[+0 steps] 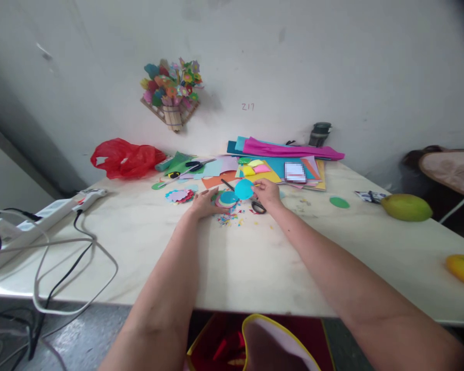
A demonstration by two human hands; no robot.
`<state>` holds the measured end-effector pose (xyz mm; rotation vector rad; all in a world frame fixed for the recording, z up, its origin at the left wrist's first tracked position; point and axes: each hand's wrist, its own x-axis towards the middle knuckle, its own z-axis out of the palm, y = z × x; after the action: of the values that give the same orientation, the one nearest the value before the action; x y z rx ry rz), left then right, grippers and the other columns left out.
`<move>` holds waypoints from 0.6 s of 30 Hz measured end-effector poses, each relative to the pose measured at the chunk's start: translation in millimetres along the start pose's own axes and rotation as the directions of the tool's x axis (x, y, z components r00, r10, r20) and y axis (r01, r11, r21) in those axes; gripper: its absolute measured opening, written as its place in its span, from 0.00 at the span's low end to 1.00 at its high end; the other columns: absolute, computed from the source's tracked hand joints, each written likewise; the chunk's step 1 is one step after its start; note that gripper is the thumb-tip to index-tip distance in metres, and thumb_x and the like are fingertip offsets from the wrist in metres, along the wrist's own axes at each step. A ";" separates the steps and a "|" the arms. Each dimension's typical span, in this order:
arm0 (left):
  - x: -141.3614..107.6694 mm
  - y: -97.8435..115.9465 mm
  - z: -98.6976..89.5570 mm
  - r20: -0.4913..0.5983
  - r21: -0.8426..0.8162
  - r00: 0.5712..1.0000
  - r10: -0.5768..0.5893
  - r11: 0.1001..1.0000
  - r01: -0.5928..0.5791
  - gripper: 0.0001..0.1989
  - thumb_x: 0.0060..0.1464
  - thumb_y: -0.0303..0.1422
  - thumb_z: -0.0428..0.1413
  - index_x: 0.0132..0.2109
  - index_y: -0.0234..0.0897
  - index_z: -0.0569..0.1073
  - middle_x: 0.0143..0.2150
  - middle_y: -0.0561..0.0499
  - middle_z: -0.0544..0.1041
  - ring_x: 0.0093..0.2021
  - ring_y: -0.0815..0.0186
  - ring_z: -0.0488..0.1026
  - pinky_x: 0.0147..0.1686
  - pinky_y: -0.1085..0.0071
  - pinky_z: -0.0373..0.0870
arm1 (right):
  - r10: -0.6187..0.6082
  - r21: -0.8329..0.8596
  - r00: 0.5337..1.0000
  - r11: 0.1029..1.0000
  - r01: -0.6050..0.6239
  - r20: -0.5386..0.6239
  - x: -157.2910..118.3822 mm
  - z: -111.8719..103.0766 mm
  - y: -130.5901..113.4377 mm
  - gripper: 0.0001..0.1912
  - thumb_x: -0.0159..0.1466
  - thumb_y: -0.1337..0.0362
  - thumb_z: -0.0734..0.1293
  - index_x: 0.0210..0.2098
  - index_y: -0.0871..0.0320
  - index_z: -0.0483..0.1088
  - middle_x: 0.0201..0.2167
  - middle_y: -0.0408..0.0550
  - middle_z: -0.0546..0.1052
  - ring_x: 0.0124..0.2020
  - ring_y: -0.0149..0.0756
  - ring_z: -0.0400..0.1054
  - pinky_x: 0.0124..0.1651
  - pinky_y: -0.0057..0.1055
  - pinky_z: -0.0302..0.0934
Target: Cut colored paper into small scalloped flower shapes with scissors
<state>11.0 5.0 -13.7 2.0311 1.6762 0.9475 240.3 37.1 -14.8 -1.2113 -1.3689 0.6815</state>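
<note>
My right hand (267, 194) pinches a bright blue paper circle (244, 189) by its right edge, raised a little above the table. At the left, my left hand (204, 204) has its thumb and fingers apart around the near-left side of a small stack of coloured paper circles (228, 198), a blue one on top. Whether its fingertips press on the stack I cannot tell. Black-handled scissors (259, 207) lie just below my right hand. Small paper scraps (229, 220) are scattered in front of the stack. Scalloped paper pieces (180, 196) lie left of my left hand.
Coloured sheets (270, 167), a phone (295, 172) and a second pair of scissors (195, 165) lie behind. Left are a red plastic bag (126, 158) and a power strip (56, 208) with cables. A green oval (339, 202) and a green fruit (407, 207) lie right.
</note>
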 end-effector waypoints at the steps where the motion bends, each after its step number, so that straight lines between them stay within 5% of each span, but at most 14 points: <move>1: 0.6 0.1 1.0 0.008 0.027 1.000 0.005 1.000 -0.006 0.44 0.24 0.47 0.69 0.54 0.40 0.73 0.57 0.41 0.72 0.60 0.47 0.64 0.56 0.60 0.61 | 0.050 0.029 0.999 0.998 -0.050 -0.004 -1.3 0.3 -3.1 0.03 0.51 0.69 0.68 0.27 0.58 0.70 0.16 0.38 0.69 0.18 0.31 0.66 0.21 0.25 0.60; 5: 3.6 2.2 7.6 -0.063 0.078 0.998 -0.019 0.997 0.024 0.36 0.33 0.47 0.67 0.52 0.38 0.75 0.51 0.40 0.75 0.53 0.49 0.70 0.51 0.62 0.64 | 0.200 0.142 0.980 0.969 -0.200 0.016 -8.2 2.9 -16.6 0.04 0.52 0.70 0.67 0.25 0.58 0.66 0.16 0.37 0.68 0.15 0.28 0.63 0.15 0.22 0.54; 11: 5.4 6.9 14.1 -0.102 0.060 0.994 0.026 0.998 -0.020 0.26 0.37 0.41 0.66 0.46 0.39 0.78 0.45 0.44 0.79 0.49 0.52 0.71 0.50 0.62 0.65 | 0.244 0.191 0.970 0.951 -0.241 0.013 -10.7 6.7 -21.8 0.05 0.53 0.71 0.67 0.24 0.58 0.65 0.15 0.37 0.67 0.15 0.26 0.61 0.13 0.21 0.54; 18: 8.1 6.2 13.4 -0.218 -0.237 0.971 -0.092 0.971 0.039 0.22 0.55 0.47 0.51 0.43 0.35 0.79 0.41 0.43 0.80 0.45 0.57 0.74 0.46 0.66 0.67 | 0.211 0.176 0.977 0.961 -0.212 0.021 -12.4 20.6 -20.4 0.03 0.53 0.67 0.66 0.24 0.57 0.66 0.16 0.38 0.68 0.15 0.28 0.61 0.16 0.24 0.56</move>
<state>25.3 13.2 -17.2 1.7586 1.6443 1.3282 213.2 24.4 -4.8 -1.2232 -1.1629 0.9358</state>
